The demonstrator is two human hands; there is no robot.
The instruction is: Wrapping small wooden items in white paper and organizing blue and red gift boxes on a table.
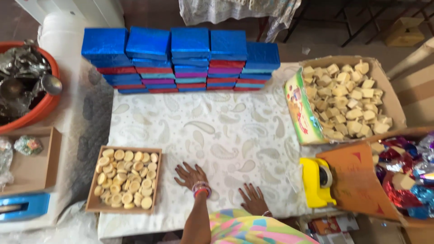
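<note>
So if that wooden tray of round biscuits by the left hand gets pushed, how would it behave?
The wooden tray looks rigid and would probably slide flat on the patterned cloth. The round biscuits lie loosely heaped, so they would likely shift, perhaps spill if tilted. The left hand rests beside it.

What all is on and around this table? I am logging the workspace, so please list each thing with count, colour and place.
gift boxes: five stacks, mostly blue, some red and purple, far edge of table
tablecloth: one, white paisley, covering the table
wooden tray: one, full of round pale sweets, near left
cardboard box: one, full of pale cube-shaped sweets, right
tape dispenser: one, yellow, near right
foil wrappers: a pile, red, blue and silver, far right
orange tub: one, holding metal ware, far left
left hand: flat on the cloth, bangles at the wrist
right hand: flat on the cloth
</note>
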